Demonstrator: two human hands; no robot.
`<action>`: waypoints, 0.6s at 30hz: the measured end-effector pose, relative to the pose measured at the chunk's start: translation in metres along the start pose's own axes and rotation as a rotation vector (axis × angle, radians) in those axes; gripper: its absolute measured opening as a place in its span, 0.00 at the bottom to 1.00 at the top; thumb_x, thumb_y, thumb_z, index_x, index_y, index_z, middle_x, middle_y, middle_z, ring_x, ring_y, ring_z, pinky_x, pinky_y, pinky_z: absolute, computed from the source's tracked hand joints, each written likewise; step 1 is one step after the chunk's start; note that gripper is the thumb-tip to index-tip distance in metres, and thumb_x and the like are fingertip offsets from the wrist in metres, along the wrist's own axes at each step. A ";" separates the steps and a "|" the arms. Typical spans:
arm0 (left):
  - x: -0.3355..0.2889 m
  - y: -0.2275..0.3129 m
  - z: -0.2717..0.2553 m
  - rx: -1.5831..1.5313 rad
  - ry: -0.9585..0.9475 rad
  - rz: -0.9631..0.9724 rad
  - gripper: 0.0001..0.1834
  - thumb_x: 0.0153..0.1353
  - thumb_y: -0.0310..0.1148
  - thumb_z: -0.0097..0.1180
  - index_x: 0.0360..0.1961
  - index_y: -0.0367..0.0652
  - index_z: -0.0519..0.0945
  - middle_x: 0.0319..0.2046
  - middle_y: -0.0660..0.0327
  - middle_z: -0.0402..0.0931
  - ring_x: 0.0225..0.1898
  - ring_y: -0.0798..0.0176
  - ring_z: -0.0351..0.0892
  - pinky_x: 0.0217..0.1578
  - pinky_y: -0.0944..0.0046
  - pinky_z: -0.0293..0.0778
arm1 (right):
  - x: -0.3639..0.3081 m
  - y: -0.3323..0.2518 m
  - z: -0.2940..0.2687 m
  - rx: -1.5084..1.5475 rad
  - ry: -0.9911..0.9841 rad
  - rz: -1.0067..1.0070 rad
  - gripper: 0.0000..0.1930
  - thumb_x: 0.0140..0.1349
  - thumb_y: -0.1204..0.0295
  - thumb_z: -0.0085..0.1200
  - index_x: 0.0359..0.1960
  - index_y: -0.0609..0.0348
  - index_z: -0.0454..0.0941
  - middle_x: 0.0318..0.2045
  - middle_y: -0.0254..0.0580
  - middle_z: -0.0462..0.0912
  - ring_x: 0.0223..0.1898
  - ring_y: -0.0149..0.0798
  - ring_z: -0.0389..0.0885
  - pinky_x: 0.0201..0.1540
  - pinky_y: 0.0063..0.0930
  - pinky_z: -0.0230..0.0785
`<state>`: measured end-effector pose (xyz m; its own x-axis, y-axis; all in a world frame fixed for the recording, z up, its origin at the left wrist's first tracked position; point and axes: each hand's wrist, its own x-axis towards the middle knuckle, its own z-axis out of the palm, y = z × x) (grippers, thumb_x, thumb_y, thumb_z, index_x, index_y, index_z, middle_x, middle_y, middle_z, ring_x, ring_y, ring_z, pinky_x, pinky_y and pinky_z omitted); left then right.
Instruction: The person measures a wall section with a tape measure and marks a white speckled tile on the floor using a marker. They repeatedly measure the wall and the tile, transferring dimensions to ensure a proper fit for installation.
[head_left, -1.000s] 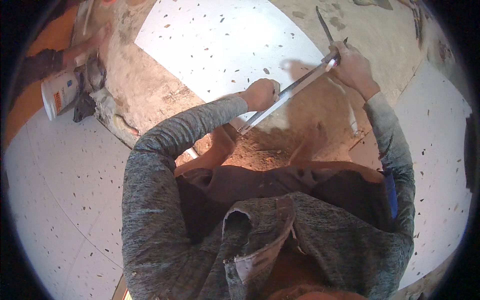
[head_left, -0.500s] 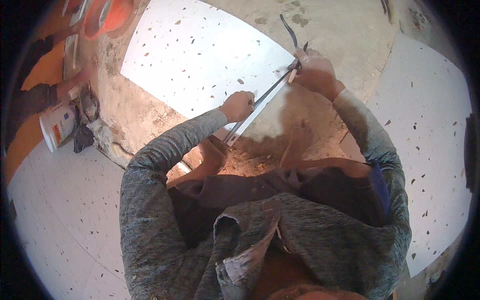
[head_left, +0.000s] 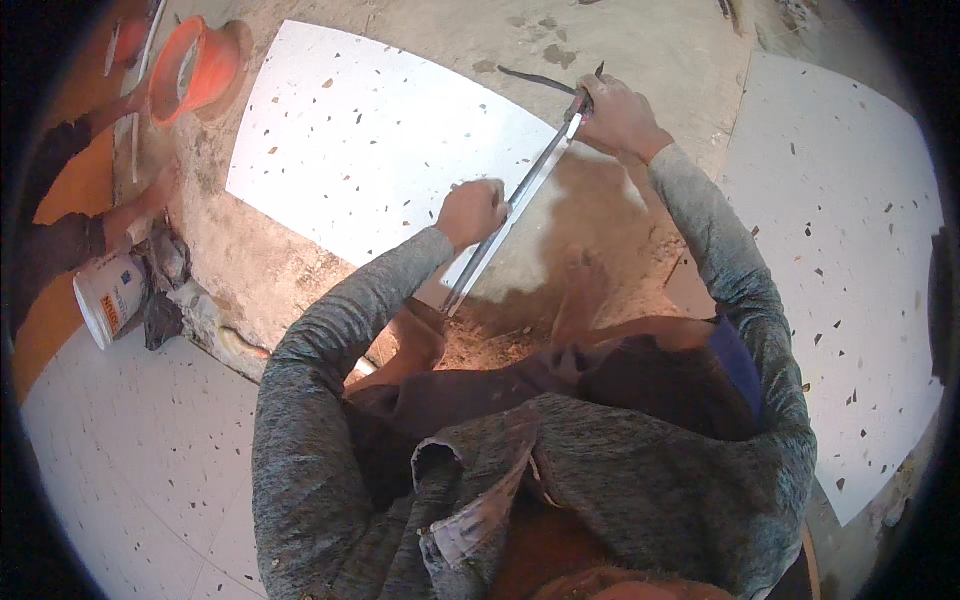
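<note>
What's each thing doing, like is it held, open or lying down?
Left hand: curled against the straight bar
Right hand: closed around the dark hand tool
Straight bar: slanting along the middle tile's edge
Dark hand tool: held, ends sticking out apart
Middle speckled tile: lying down
Right speckled tile: lying down, untouched
Orange bucket: open, contents unclear
White bucket: upright or tipped, can't tell

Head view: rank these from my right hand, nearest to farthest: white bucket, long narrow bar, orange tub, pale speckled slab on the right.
From the right hand:
1. Long narrow bar: upper end at the hand, slanting down to its left.
2. Pale speckled slab: to its right.
3. Orange tub: far left, upper.
4. White bucket: far left, lower.
</note>
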<state>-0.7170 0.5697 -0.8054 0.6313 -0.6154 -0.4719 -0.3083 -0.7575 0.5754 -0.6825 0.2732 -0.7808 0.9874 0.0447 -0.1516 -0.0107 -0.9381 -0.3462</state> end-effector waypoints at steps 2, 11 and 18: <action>0.022 0.013 -0.009 -0.010 0.067 0.037 0.13 0.57 0.41 0.60 0.30 0.40 0.78 0.29 0.48 0.79 0.34 0.46 0.81 0.38 0.50 0.74 | 0.004 0.003 0.001 -0.004 -0.021 -0.002 0.22 0.49 0.57 0.61 0.43 0.58 0.77 0.39 0.55 0.83 0.46 0.55 0.82 0.48 0.48 0.76; 0.123 0.041 -0.017 0.022 0.248 0.065 0.13 0.55 0.40 0.61 0.33 0.41 0.86 0.25 0.47 0.81 0.30 0.46 0.82 0.35 0.51 0.75 | 0.014 0.005 0.011 0.017 0.016 -0.037 0.24 0.51 0.52 0.61 0.40 0.60 0.78 0.38 0.56 0.82 0.44 0.56 0.82 0.46 0.47 0.76; 0.144 0.046 -0.024 0.049 0.140 0.097 0.12 0.52 0.37 0.61 0.28 0.37 0.85 0.23 0.46 0.80 0.28 0.43 0.81 0.36 0.49 0.76 | 0.011 0.007 0.006 0.004 -0.108 0.005 0.31 0.53 0.46 0.60 0.49 0.60 0.77 0.43 0.56 0.81 0.47 0.56 0.81 0.49 0.48 0.75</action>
<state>-0.6232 0.4514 -0.8311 0.6891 -0.6520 -0.3162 -0.4042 -0.7081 0.5790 -0.6728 0.2688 -0.7903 0.9645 0.0769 -0.2525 -0.0166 -0.9370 -0.3489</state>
